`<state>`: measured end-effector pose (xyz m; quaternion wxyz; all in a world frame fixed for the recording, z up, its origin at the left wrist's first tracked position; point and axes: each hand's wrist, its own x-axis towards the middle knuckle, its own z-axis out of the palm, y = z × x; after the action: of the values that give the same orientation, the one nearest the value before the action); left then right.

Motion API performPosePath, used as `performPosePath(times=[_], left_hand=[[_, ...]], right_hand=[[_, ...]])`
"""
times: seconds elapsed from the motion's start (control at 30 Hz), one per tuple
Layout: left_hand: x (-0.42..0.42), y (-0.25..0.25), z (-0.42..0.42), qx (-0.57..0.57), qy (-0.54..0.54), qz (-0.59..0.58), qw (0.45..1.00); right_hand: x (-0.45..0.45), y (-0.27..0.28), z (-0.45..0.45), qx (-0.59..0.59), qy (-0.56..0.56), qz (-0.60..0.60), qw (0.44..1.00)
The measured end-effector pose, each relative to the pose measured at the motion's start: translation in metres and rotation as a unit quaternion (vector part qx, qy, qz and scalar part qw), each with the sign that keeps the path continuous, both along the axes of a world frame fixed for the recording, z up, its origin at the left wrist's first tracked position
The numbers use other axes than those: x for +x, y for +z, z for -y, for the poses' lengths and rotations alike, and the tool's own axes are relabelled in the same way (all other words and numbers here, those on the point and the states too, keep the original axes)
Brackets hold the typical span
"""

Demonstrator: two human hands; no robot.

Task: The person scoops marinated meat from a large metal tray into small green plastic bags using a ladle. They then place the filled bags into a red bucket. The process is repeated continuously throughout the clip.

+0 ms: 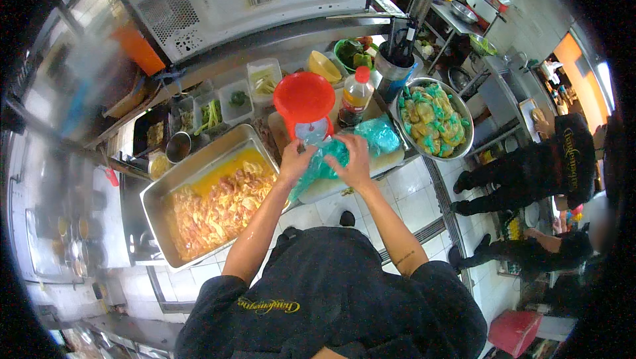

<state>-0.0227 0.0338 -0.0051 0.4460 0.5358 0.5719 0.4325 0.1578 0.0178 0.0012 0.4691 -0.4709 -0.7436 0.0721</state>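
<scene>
A thin green plastic bag (325,152) hangs between my two hands over the near edge of a cutting board (318,190). My left hand (297,160) pinches one side of the bag between thumb and fingers. On its other side, my right hand (355,161) has its fingers curled around the plastic. Just beyond stands a red kitchen scale (304,98) with a round dial, partly covered by the bag. More green bags (380,135) lie in a pile to the right. At left, a deep metal tray (251,140) contains cut raw meat (223,205) in orange liquid.
A metal bowl (469,133) at right holds several tied bags of food. Behind the board stand a red-capped bottle (356,98), a yellow bowl (324,66) and tubs of cut vegetables (211,115). Two people in dark clothes (536,155) stand at the right-hand counter.
</scene>
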Motion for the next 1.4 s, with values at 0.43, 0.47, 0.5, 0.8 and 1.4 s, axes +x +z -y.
performPosePath(times=[0.43,0.47,0.5,0.8,1.4], left_hand=[[-0.043,0.029,-0.001,0.015,0.107,0.109,0.988],[-0.051,0.030,-0.001,0.039,0.116,0.169,0.978],[-0.060,0.039,0.001,0.065,0.128,0.227,0.963],[-0.095,0.089,0.015,0.118,0.119,0.252,0.953],[-0.096,0.033,0.033,-0.250,-0.240,0.447,0.825]], right_hand=[[0.044,-0.074,-0.045,-0.039,-0.182,0.113,0.976],[0.052,-0.088,-0.049,-0.047,-0.177,0.141,0.973],[0.057,-0.097,-0.053,-0.055,-0.167,0.169,0.970],[0.086,-0.073,-0.062,-0.239,0.014,0.095,0.966],[0.003,0.051,0.002,-0.288,0.133,-0.276,0.907]])
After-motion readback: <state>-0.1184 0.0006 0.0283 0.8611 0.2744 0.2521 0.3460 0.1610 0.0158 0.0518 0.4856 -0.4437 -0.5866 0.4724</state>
